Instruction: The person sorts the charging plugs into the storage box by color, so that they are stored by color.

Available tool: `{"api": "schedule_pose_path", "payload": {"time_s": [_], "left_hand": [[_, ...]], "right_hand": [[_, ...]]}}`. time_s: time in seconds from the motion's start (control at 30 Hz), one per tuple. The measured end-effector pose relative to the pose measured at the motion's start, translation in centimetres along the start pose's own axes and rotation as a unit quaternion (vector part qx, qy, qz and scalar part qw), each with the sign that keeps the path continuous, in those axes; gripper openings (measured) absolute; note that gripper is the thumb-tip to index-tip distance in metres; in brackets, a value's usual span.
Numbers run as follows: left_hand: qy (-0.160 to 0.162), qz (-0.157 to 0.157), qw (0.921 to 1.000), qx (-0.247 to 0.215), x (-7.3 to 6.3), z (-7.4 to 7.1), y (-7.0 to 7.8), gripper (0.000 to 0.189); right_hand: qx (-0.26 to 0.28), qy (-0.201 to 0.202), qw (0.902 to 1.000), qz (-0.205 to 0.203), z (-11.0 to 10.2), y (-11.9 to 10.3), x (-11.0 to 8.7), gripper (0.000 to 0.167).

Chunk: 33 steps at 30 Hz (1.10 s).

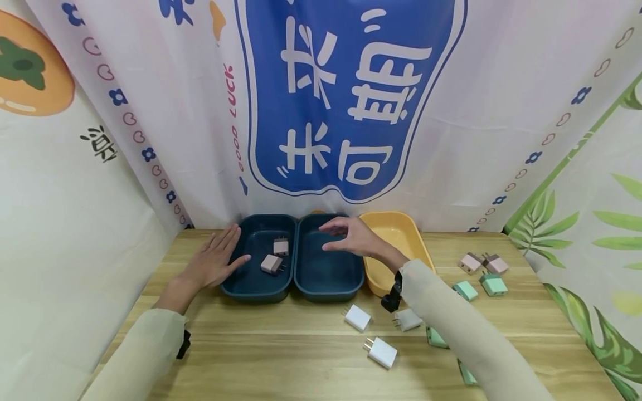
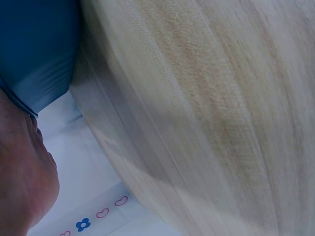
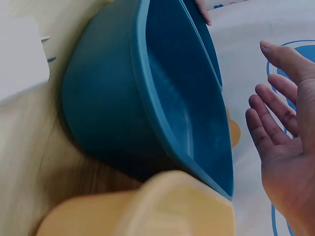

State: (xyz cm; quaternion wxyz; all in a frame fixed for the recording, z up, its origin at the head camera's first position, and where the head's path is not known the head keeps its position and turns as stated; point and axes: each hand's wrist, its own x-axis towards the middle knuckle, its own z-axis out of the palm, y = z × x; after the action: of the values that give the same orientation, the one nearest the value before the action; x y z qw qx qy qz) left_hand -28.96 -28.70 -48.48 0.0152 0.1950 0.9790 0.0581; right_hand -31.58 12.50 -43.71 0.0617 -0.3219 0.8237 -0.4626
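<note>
My left hand (image 1: 213, 262) rests with straight fingers on the left rim of a dark blue bin (image 1: 257, 288). Inside that bin lie two pink plug chargers (image 1: 271, 263). Over a second dark blue bin (image 1: 328, 286), my right hand (image 1: 355, 236) hovers with its fingers apart and nothing between them. In the right wrist view, the loosely bent fingers of the right hand (image 3: 285, 128) show above the bin's rim. A yellow bin (image 1: 401, 228) stands to the right, partly behind the right wrist. The left wrist view catches only part of the left hand (image 2: 24, 167) against a blue bin wall (image 2: 39, 54).
Several white chargers (image 1: 383, 353) lie on the wooden table (image 1: 261, 351) before the bins. Green chargers (image 1: 494, 284) and two pink chargers (image 1: 470, 263) sit at the right, some partly hidden by the right sleeve. A printed curtain (image 1: 200, 139) hangs close behind the bins.
</note>
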Motion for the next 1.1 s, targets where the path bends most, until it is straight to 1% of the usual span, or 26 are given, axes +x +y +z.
{"api": "schedule_pose_path", "payload": {"time_s": [0.17, 0.3, 0.37, 0.6, 0.9, 1.1], "left_hand": [[-0.003, -0.001, 1.0, 0.005, 0.0, -0.1, 0.0, 0.093], [-0.005, -0.001, 1.0, 0.005, 0.0, 0.0, 0.0, 0.093], [-0.005, -0.001, 1.0, 0.005, 0.0, 0.0, 0.0, 0.093], [-0.003, -0.002, 1.0, 0.004, -0.1, 0.0, 0.2, 0.092], [0.002, -0.002, 1.0, -0.005, -0.1, -0.1, 0.2, 0.092], [0.005, 0.0, 1.0, -0.003, -0.2, -0.1, 0.4, 0.091]], "right_hand": [[0.0, -0.014, 0.9999, -0.003, -1.0, 0.1, -0.7, 0.043], [-0.003, -0.017, 0.9998, -0.004, -1.6, 0.3, -1.2, 0.043], [-0.011, -0.018, 0.9998, -0.003, -1.9, 0.4, -1.5, 0.043], [-0.012, -0.025, 0.9996, 0.009, -3.1, 0.7, -2.7, 0.044], [-0.046, -0.023, 0.9983, 0.029, -4.8, 1.0, -4.3, 0.046], [-0.057, -0.024, 0.9978, 0.023, -5.9, 1.3, -5.5, 0.042]]}}
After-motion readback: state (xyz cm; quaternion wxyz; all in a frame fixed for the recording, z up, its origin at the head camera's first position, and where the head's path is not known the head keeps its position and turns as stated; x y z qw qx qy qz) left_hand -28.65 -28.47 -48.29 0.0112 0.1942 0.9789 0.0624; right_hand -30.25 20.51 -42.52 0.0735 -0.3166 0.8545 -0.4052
